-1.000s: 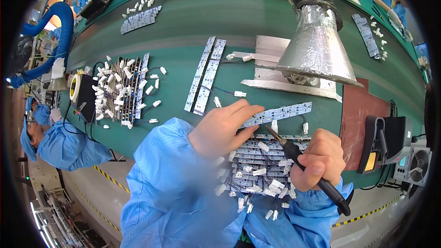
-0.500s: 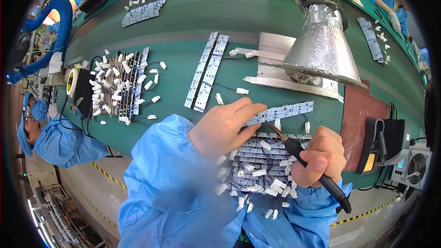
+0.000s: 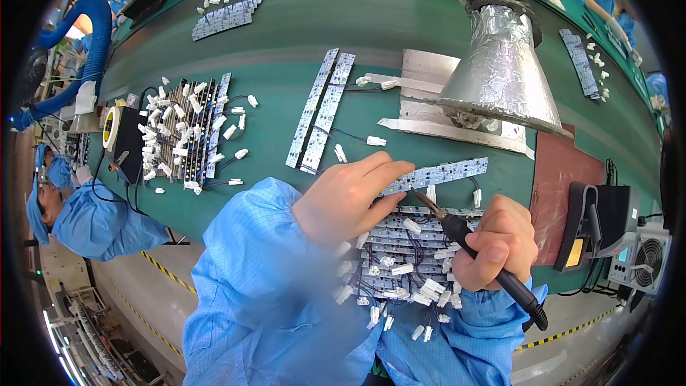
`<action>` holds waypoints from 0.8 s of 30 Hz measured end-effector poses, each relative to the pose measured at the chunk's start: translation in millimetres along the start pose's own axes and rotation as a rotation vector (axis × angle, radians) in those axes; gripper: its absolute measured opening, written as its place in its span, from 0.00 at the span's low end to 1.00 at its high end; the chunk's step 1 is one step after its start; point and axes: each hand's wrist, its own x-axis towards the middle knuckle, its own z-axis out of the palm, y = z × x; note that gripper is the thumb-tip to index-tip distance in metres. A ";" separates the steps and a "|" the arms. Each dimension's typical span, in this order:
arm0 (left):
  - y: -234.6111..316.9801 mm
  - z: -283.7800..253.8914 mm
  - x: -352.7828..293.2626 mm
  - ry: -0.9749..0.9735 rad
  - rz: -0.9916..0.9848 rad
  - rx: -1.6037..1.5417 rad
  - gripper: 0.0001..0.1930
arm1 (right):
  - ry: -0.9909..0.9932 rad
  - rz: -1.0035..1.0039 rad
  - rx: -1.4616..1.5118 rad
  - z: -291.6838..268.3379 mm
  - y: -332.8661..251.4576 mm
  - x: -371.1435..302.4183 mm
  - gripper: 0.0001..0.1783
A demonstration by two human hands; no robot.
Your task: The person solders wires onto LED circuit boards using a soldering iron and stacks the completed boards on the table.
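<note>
My left hand (image 3: 355,196) is closed at the left end of a white LED circuit board strip (image 3: 444,174), its thumb and fingers gripping that end. What lies under the fingertips is hidden. A soldering iron (image 3: 493,261) is in my right hand (image 3: 500,244), gripped around the dark handle. The iron's metal tip points up and left, at the strip's lower edge close to my left thumb. A white connector (image 3: 477,198) hangs on a wire from the strip's right end. Just below lies a stack of similar strips (image 3: 400,249) with many white connectors, partly covered by my hands.
Two long strips (image 3: 327,114) lie left of a foil-covered fume hood (image 3: 500,75). A bundle of strips (image 3: 189,136) stands farther left, beside a black device (image 3: 123,143). The iron's stand (image 3: 575,225) and a soldering station (image 3: 639,261) are at right. Co-workers sit around.
The boards on the far belt have shifted slightly to the right. The iron's tip has moved a touch up and left; my left hand looks almost still.
</note>
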 end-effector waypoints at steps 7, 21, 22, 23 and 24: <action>-1.7 -2.7 -0.1 -0.004 -0.011 -0.002 0.18 | 0.010 0.011 0.014 -1.1 0.8 0.5 0.18; -2.4 -4.9 -0.5 -0.027 -0.074 -0.019 0.18 | 0.206 0.159 0.007 -40.1 27.6 7.9 0.20; -2.4 -5.0 -0.3 -0.032 -0.068 -0.024 0.18 | 0.136 0.169 0.002 -39.9 28.3 8.2 0.20; -2.6 -4.9 0.1 -0.031 -0.072 -0.015 0.18 | 0.122 0.203 -0.003 -38.0 27.6 8.0 0.19; -2.7 -4.6 0.6 -0.029 -0.077 -0.006 0.18 | 0.125 0.204 -0.011 -37.3 28.2 6.9 0.19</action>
